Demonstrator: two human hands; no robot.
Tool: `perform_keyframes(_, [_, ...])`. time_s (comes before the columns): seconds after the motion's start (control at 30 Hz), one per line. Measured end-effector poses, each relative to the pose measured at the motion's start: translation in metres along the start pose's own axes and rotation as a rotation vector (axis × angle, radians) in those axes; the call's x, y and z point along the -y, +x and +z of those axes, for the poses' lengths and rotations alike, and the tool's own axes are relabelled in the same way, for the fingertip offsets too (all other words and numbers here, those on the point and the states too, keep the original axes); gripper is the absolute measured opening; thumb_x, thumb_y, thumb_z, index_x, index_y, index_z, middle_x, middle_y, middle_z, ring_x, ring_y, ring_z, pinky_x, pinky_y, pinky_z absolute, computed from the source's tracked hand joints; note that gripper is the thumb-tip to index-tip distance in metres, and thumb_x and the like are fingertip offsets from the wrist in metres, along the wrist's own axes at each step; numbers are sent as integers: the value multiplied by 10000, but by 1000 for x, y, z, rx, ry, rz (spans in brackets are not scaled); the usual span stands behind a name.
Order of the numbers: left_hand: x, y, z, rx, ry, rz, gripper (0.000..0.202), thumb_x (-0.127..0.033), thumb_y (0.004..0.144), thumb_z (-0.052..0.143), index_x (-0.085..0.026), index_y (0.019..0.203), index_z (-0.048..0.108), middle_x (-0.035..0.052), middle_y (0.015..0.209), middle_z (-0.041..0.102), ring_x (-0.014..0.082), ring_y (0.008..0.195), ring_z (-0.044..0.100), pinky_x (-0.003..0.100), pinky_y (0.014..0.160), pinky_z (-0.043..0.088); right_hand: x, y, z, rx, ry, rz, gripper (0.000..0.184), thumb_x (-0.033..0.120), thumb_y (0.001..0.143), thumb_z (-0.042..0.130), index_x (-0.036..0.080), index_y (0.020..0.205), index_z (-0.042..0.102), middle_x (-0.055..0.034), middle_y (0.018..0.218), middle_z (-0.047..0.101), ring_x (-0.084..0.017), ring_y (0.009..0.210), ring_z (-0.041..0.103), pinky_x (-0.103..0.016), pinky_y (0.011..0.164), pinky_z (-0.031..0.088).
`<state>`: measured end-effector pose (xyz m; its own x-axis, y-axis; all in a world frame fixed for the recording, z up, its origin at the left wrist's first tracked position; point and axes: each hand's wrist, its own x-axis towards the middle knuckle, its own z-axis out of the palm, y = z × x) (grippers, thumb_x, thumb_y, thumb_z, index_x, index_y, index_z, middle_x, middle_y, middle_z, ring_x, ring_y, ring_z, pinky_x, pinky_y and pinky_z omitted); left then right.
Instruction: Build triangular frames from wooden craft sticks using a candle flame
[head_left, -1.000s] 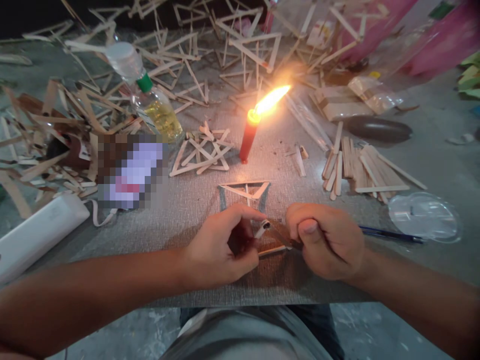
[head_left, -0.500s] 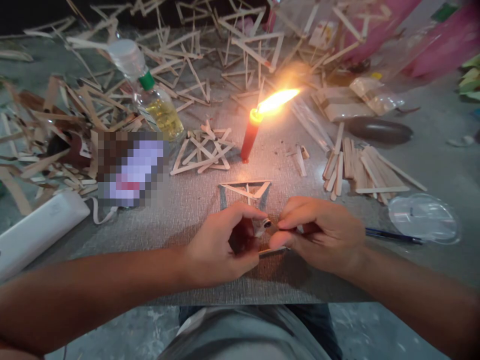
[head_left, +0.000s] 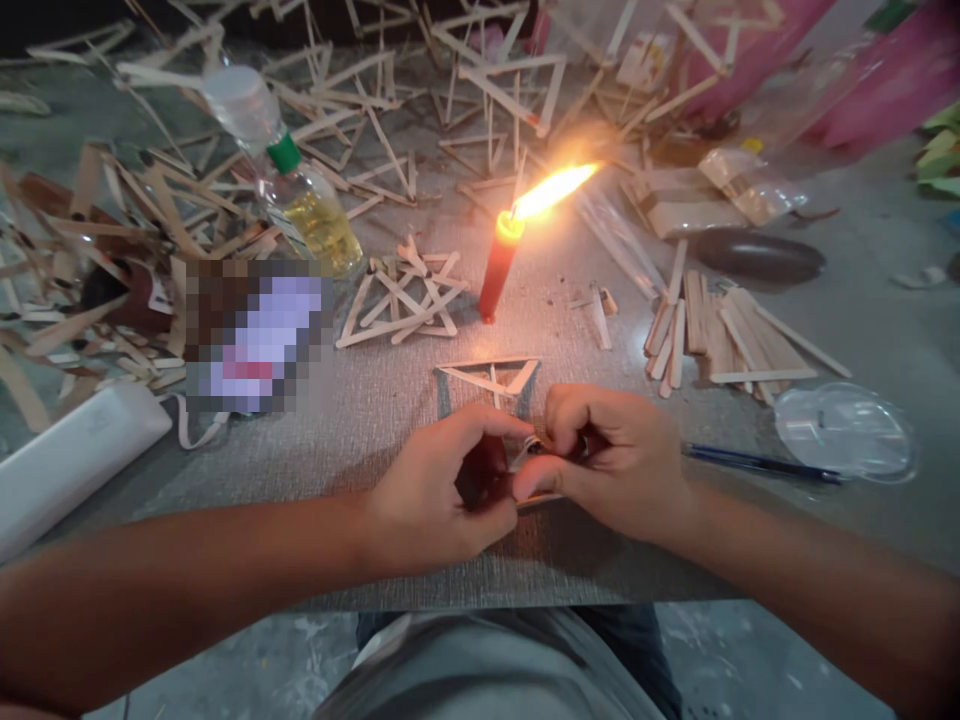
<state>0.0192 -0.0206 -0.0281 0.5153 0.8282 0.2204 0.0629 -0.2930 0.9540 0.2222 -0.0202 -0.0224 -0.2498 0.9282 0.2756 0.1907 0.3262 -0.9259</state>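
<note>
Above the table my left hand [head_left: 439,485] pinches a small pale piece with a dark end [head_left: 531,446], possibly a stick end; fingers cover most of it. My right hand [head_left: 619,460] is closed too, its thumb and forefinger meeting at that dark end. What else they grip is hidden. Just beyond the hands lies a flat frame of wooden craft sticks [head_left: 489,380], drawn lines beside it and its near part partly covered by my hands. A lit red candle [head_left: 500,265] stands behind the frame, its flame [head_left: 555,190] leaning right.
A joined stick shape [head_left: 409,300] lies left of the candle, near a bottle of yellow liquid [head_left: 319,225] and a blurred-out phone [head_left: 259,335]. A white power bank [head_left: 82,470] lies left. Loose sticks [head_left: 739,340], a pen [head_left: 765,463] and a clear lid [head_left: 844,432] lie right.
My right hand has moved left, its fingertips closing in on the piece in my left hand. My left hand stays nearly still. More of the pen shows.
</note>
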Motion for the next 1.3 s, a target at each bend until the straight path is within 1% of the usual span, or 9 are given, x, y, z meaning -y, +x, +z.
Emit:
perform_keyframes(0.07, [1,0,0,-9,-4,18,397,-98,806,759,-201,1154,597,-47,763,608,60,575,565,146,523,472,1,0,-2,35,29,-31,571,535,686,933,215,671,460,74,584,479,-78,520,403,-251,468,307])
perform_keyframes(0.13, [2,-1,0,-8,-16,32,398,-82,820,734,-207,1172,595,-45,776,603,57,576,559,141,521,465,2,-2,-4,60,50,-84,540,517,723,926,224,731,472,73,615,470,-84,539,396,-262,488,301])
perform_keyframes(0.23, [4,-2,0,6,-13,22,462,-23,788,690,-212,1197,589,-38,802,604,62,599,573,147,538,471,4,-5,-7,50,33,-87,319,306,852,823,242,880,513,49,719,481,-107,598,437,-281,535,350])
perform_keyframes(0.33, [4,-3,0,2,15,23,473,-2,774,651,-212,1194,592,-43,783,598,64,595,569,156,545,468,4,-6,-8,51,11,-7,214,176,872,709,250,941,520,35,760,488,-116,611,449,-282,531,367])
perform_keyframes(0.43, [4,-2,0,2,28,25,454,-8,774,647,-205,1180,596,-42,771,596,68,592,567,161,541,465,5,-5,-7,47,10,29,180,175,885,685,248,915,523,38,739,493,-111,585,446,-271,495,350])
perform_keyframes(0.63, [4,-2,0,12,-6,5,453,-20,776,650,-202,1186,591,-38,784,610,68,597,583,158,544,478,6,-5,-4,13,-53,-12,207,148,876,668,244,841,489,48,695,465,-103,566,400,-271,490,325])
perform_keyframes(0.87, [4,-3,0,17,3,10,482,-15,767,638,-203,1208,595,-25,807,623,80,614,598,176,556,495,5,-9,-8,76,-13,-147,247,97,820,656,248,809,460,58,655,413,-110,558,403,-298,507,298])
perform_keyframes(1.17, [4,-2,0,15,-13,2,438,-25,793,647,-205,1190,592,-31,787,605,79,595,586,169,532,476,6,-5,-4,52,-86,4,235,166,890,669,239,808,461,55,668,470,-92,544,409,-263,482,323])
perform_keyframes(1.3, [3,-1,0,9,-24,-9,459,-8,785,650,-217,1190,586,-48,784,589,61,586,565,142,528,463,8,-6,-7,127,-86,-194,205,142,844,638,234,798,461,64,638,434,-91,530,398,-262,494,315])
